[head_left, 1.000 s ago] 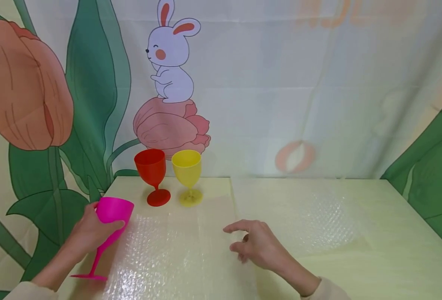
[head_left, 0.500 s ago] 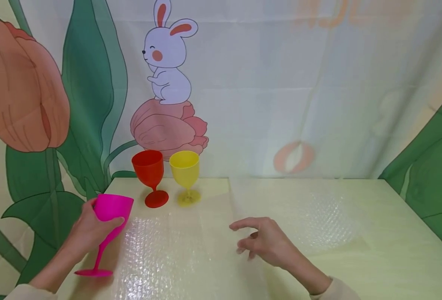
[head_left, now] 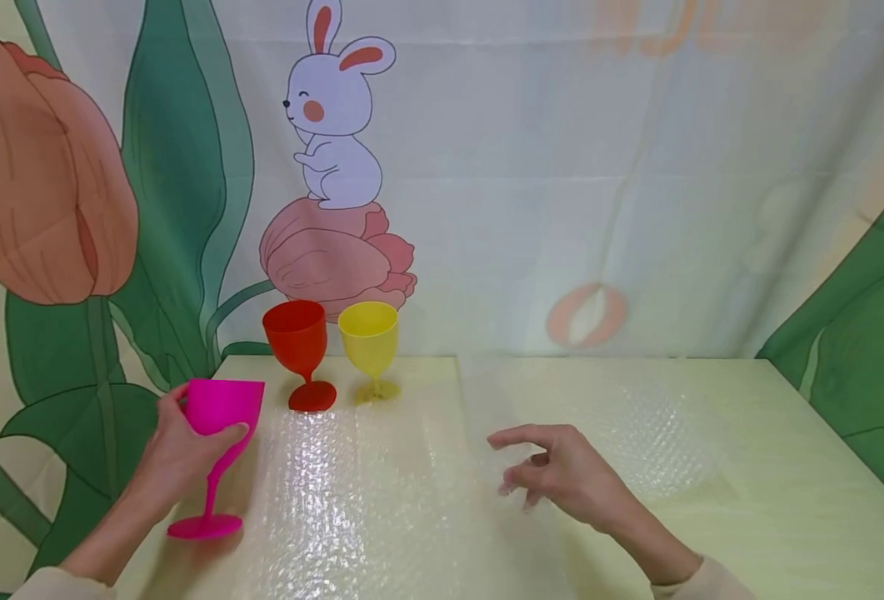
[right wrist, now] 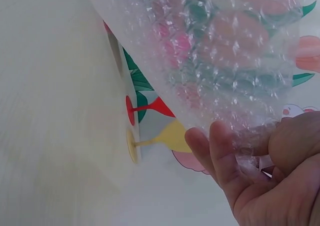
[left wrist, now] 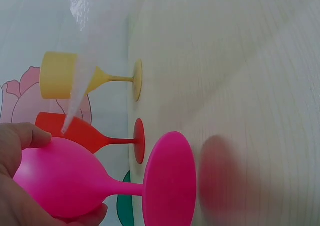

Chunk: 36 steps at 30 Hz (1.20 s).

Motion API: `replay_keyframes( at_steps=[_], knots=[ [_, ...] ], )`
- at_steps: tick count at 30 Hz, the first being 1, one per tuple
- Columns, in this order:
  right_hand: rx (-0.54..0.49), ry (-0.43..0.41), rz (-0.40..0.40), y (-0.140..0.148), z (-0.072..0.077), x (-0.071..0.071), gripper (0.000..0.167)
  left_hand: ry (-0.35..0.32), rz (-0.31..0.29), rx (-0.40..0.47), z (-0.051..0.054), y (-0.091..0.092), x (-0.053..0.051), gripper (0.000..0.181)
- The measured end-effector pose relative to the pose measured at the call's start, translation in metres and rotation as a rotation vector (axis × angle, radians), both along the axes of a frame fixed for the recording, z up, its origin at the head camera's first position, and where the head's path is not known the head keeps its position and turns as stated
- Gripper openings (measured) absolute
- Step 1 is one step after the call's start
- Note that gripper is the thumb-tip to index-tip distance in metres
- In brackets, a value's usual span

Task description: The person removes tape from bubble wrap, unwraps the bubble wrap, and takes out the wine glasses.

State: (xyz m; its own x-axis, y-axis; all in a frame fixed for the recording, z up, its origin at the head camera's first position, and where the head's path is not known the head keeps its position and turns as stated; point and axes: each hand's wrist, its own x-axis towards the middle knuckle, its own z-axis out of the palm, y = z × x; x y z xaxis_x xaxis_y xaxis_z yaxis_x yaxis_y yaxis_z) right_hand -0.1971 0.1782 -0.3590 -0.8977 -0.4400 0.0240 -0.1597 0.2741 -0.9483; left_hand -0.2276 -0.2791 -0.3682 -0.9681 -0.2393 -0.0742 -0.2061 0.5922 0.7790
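Note:
My left hand (head_left: 182, 467) grips a pink goblet (head_left: 224, 408) by its bowl, thumb across the near side. In the left wrist view the foot of this pink goblet (left wrist: 169, 178) hangs apart from the table, its shadow beside it. My right hand (head_left: 580, 475) pinches a clear sheet of bubble wrap (right wrist: 225, 51) between thumb and fingers. The raised bubble wrap (head_left: 337, 517) spans the space between both hands. Behind it a red goblet (head_left: 297, 337) and a yellow goblet (head_left: 370, 333) stand upright side by side.
A pale wood-grain table (head_left: 801, 517) lies under everything. More bubble wrap (head_left: 662, 442) shows on its right half; whether it belongs to the held sheet I cannot tell. A printed curtain (head_left: 501, 167) with a rabbit and tulips hangs behind the table's back edge.
My right hand has moved to the right, drawing the bubble wrap with it. The pink goblet has shifted slightly right and up in my left hand. The red and yellow goblets stay put.

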Motion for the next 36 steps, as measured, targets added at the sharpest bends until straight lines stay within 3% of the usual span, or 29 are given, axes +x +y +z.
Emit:
replay_keyframes(
  at_steps=[21, 36],
  knots=[
    [0.029, -0.013, -0.064, 0.058, 0.016, -0.001, 0.045, 0.081, 0.088, 0.063, -0.001, 0.008, -0.001, 0.107],
    [0.008, -0.042, -0.08, 0.107, 0.021, -0.016, 0.05, 0.162, 0.095, 0.086, -0.003, 0.01, -0.007, 0.107]
  ],
)
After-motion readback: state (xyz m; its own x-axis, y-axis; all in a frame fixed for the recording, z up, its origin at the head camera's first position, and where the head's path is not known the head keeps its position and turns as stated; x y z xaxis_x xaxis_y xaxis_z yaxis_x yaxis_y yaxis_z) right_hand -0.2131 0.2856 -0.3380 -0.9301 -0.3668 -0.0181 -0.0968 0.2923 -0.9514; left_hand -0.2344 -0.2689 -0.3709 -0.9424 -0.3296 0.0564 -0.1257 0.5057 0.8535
